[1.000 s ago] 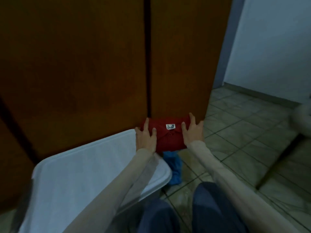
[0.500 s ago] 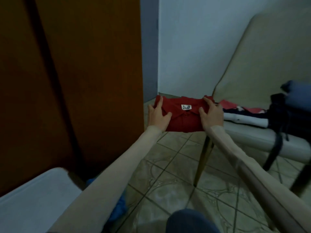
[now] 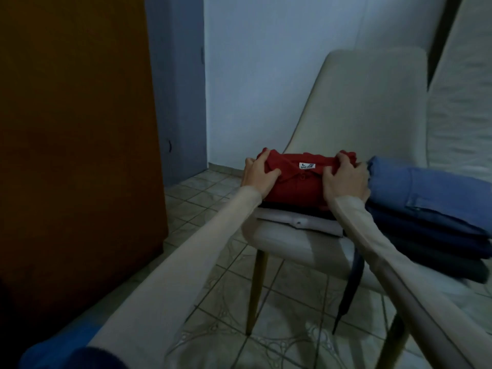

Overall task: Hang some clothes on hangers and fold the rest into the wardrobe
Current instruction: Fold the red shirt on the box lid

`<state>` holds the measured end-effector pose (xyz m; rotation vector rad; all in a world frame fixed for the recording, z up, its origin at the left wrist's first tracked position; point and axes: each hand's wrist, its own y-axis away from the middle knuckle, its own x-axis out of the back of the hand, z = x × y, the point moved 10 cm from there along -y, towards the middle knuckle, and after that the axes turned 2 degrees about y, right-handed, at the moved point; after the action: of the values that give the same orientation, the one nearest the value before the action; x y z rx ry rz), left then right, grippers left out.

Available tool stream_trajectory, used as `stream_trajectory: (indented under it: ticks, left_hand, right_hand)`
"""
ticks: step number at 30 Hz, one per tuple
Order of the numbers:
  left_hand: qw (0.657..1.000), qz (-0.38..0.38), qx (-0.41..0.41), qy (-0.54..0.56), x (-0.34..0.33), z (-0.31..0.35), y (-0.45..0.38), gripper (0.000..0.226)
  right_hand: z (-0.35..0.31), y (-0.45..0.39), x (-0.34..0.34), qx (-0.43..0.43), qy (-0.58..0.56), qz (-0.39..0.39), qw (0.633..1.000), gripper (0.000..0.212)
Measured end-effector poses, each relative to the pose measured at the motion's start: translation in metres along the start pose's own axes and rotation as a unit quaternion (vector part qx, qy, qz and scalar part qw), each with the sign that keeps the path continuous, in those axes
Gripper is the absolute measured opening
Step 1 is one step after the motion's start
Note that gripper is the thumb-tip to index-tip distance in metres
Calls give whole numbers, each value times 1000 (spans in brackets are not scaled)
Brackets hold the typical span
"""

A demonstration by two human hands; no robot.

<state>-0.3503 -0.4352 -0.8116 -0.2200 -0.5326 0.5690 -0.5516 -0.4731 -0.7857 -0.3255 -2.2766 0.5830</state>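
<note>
A tall brown wardrobe door [image 3: 77, 145] fills the left side, standing on a pale tiled floor [image 3: 205, 201]. At the bottom left corner a patch of blue cloth [image 3: 53, 352] is seen, too dim and blurred to be identified with certainty. Two arms in beige sleeves are stretched forward from the lower edge toward a cream chair [image 3: 372, 107] set against a pale wall [image 3: 261, 75]. The left hand [image 3: 259, 178] is clamped on the left end of a folded red polo shirt [image 3: 298, 182], with the thumb laid on top and the fingers curled over the far edge. A small white size label [image 3: 306, 165] is shown at the shirt's collar, facing up. The shirt is held flat and is resting on top of a small stack of folded clothes on the chair seat: a dark layer is glimpsed directly beneath it, and under that a folded white garment [image 3: 298, 222] with a button. The right hand [image 3: 346, 179] grips the right end of the shirt in the same way, fingers curled round the cloth. Just to the right, touching that hand, a second pile of folded blue and navy clothes [image 3: 431, 209] is stacked on the same seat, and a dark strap [image 3: 351, 286] hangs from the seat's front edge toward the floor
</note>
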Motion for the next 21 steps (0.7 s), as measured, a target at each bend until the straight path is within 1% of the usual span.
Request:
stream_trajectory:
  ticks: [4,8,12,14,16,18,21]
  left_hand:
    - [1000,2,13,-15,-16,-4,-16,62]
    - [999,-6,30,-25,-32,-23,-24,59]
    - [995,-28,48,-87,-48,-47,-26,54]
    - [990,-35,44,-127,-51,-51,-29,50]
    - [985,-27,29,-167,-49,-45,-31,46]
    - [979,-25,-2,-202,-52,-34,-32,44]
    - [970,-61,-28,-234,-66,-35,-29,45]
  right_hand:
    - [8,-8,-11,10,52,-28,998,41]
    - [14,-6,-27,8,134,-66,989,37]
    - [9,-6,-39,44,232,-67,969,44]
    - [3,-6,-47,78,259,-66,960,48]
    - [0,-9,-54,96,263,-72,957,51]
    - [7,-11,-62,85,261,-99,956,53]
    - [22,-9,-74,76,270,-132,951,59]
